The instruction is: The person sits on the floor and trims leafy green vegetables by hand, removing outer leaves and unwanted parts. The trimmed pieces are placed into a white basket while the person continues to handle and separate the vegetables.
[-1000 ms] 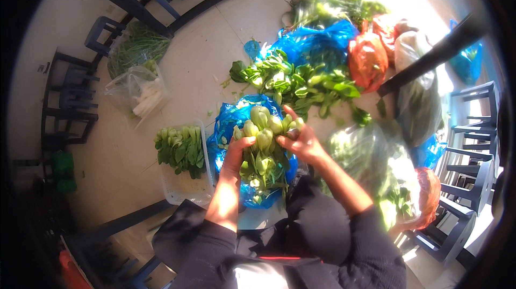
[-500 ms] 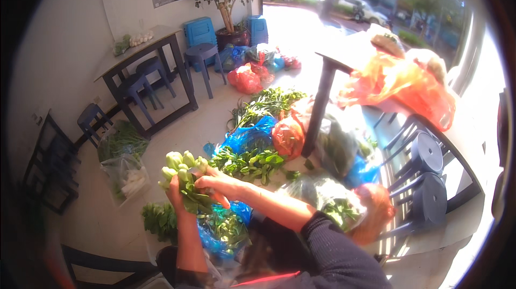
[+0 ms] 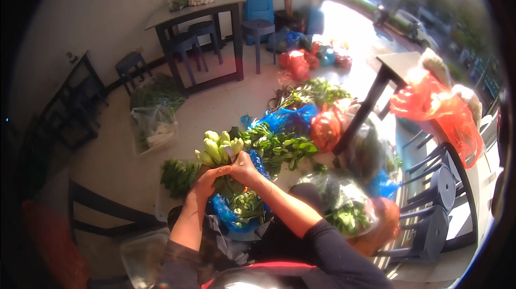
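A bunch of bok choy with thick pale-green stem ends stands up out of my hands, its dark leaves hanging down underneath. My left hand is closed around the lower part of the bunch. Against its right side, my right hand is closed on the same bunch, touching my left hand; its fingertips are partly hidden. Directly below sits a blue plastic bag full of loose green leaves. Dark leafy greens lie to the left of my hands.
Beyond my hands, leafy greens and a red bag cover the floor. A clear bag of greens stands at right, near grey stools. A dark-legged table rises behind. At left lies a clear bag of white vegetables.
The view has swung left, so the room sits further right in the picture. My right hand has drawn in from across the bunch to close beside my left hand.
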Demonstrator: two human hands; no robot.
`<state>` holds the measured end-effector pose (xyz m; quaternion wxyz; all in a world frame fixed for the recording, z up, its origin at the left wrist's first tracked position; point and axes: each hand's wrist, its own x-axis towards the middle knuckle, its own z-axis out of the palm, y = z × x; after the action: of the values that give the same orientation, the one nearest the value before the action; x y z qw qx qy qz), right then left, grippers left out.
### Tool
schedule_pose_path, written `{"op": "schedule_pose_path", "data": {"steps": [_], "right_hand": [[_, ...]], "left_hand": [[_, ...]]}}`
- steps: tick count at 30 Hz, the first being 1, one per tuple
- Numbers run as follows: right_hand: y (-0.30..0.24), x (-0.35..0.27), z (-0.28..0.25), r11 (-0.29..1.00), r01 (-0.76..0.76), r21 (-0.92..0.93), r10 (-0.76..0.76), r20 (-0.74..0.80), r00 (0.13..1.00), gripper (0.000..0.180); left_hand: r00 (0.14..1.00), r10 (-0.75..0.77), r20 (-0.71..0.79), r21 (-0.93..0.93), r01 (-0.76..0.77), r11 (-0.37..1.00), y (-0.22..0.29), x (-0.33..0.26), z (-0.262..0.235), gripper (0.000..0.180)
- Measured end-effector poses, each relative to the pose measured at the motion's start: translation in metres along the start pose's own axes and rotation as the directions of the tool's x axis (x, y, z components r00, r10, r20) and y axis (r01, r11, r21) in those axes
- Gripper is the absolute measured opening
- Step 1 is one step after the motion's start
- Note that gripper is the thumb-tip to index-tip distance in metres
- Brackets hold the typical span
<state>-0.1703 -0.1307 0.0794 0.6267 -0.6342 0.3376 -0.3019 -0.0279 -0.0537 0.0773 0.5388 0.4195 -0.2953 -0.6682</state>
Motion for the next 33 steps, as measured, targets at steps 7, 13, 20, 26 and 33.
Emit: {"op": "schedule_pose_path", "data": {"steps": [7,13,20,26,33], "right_hand": [[-0.016,0.017,0.022,0.98,0.103,0.17,-0.155,0.33,0.931,0.06],[-0.019,0.01,0.032,0.878,0.148,0.455,-0.249,0.17,0.954,0.101],[-0.029,0.003,0.03,0.858,0.395,-0.329,-0.324,0.25,0.912,0.114],[-0.06,-0.013,0.032,0.89,0.443,0.109,-0.444,-0.016,0.896,0.093],[-0.043,0.005,0.01,0.972,0.231,0.031,-0.232,0.051,0.971,0.027]], "left_hand": [[0.887,0.333,-0.32,-0.208,-0.408,0.889,0.001,-0.012,0.002,0.051],[0.904,0.295,-0.309,-0.231,-0.373,0.899,0.006,-0.006,-0.011,0.053],[0.892,0.297,-0.341,-0.295,-0.401,0.867,-0.009,0.0,-0.016,0.049],[0.887,0.369,-0.278,-0.438,-0.459,0.773,0.002,-0.005,-0.036,0.041],[0.912,0.349,-0.217,-0.308,-0.403,0.862,0.019,-0.028,-0.001,0.052]]}}
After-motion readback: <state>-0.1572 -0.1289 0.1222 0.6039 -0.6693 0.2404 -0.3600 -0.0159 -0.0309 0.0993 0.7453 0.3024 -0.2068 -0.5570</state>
